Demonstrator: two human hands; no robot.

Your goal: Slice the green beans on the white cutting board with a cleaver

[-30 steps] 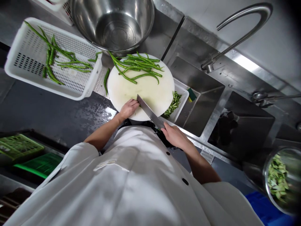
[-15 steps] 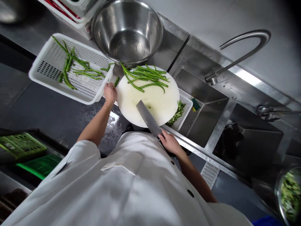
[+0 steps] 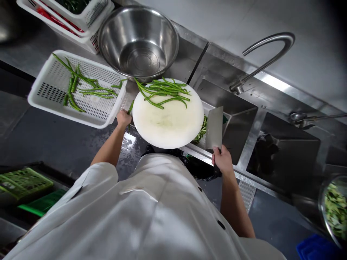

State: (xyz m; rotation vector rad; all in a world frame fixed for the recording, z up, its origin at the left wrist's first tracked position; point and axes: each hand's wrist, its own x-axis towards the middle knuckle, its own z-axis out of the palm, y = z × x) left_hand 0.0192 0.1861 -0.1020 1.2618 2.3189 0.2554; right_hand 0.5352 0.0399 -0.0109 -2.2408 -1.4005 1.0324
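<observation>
My right hand (image 3: 223, 159) grips the handle of a cleaver (image 3: 214, 128), whose wide blade stands right of the round white cutting board (image 3: 168, 126). Long green peppers (image 3: 165, 90) lie in a bunch across the board's far side. At the board's left edge, my left hand (image 3: 124, 118) is closed, with a piece of green pepper (image 3: 130, 108) showing beside its fingers. Whether the fingers hold that piece is hard to tell. Cut green strips (image 3: 201, 130) lie in a white basket partly hidden under the board and behind the blade.
A white basket (image 3: 40, 97) with some green peppers is at left. Behind the board stands a steel bowl (image 3: 138, 43). Stacked baskets (image 3: 93, 39) are at the upper left. Sinks (image 3: 240, 122) and a curved faucet (image 3: 271, 59) lie to the right.
My right hand has carried the cleaver from over the board to the right, past its edge, and the blade now shows its broad side. The small bit on the board is gone.
</observation>
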